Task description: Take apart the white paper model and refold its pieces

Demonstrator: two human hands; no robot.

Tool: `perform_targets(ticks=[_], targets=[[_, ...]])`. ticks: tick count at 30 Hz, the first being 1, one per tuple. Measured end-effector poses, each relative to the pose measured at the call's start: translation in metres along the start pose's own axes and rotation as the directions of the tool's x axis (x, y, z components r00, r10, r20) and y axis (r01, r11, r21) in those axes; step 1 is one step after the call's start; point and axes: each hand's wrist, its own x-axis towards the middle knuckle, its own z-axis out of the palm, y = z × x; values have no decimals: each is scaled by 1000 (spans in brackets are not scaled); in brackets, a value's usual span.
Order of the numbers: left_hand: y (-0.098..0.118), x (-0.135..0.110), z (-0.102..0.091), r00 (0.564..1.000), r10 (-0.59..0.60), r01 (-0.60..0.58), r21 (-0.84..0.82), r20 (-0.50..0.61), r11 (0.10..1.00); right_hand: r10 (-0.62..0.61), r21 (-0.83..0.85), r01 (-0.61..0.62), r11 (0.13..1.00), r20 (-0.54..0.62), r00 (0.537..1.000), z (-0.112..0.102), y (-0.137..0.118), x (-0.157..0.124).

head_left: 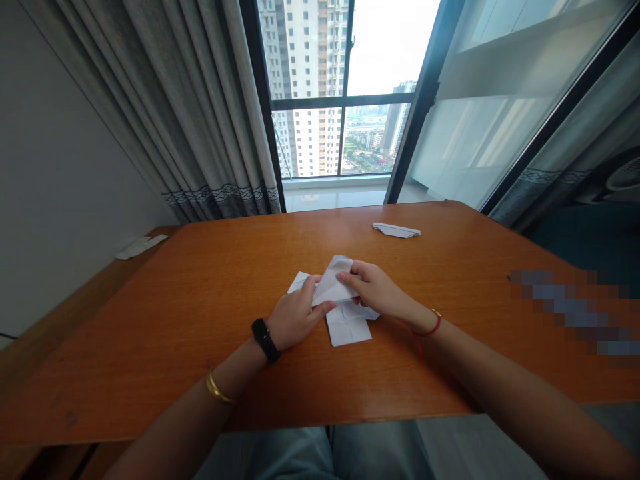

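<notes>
A white sheet of paper (332, 283), partly folded, is lifted a little above the brown wooden table (200, 313) near its middle. My left hand (296, 316) pinches the paper's lower left edge between thumb and fingers. My right hand (374, 291) grips its right side from above. Under both hands lie more white folded papers (348, 325) flat on the table. A black band and a gold bangle sit on my left wrist, a red cord on my right.
A folded white paper piece (397, 230) lies at the table's far edge. Another white scrap (141, 246) rests on the ledge at the left by the grey curtain (190, 113). The window (345, 93) stands behind the table. A blurred patch covers the table's right side.
</notes>
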Motion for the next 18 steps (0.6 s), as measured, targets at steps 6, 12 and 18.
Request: perform_targets(ticks=[6,12,18], targets=[[5,0,-3,999,-38,34,168,19,985,88,70,-92,993,57,995,-2,1,2],[0,-1,-4,1000,11,-11,-17,-1,1000,37,-126,-45,991,-69,997,-5,3,2],[-3,1,-1,997,42,-21,-292,65,956,-13,-241,3,970,-43,999,-8,1,2]])
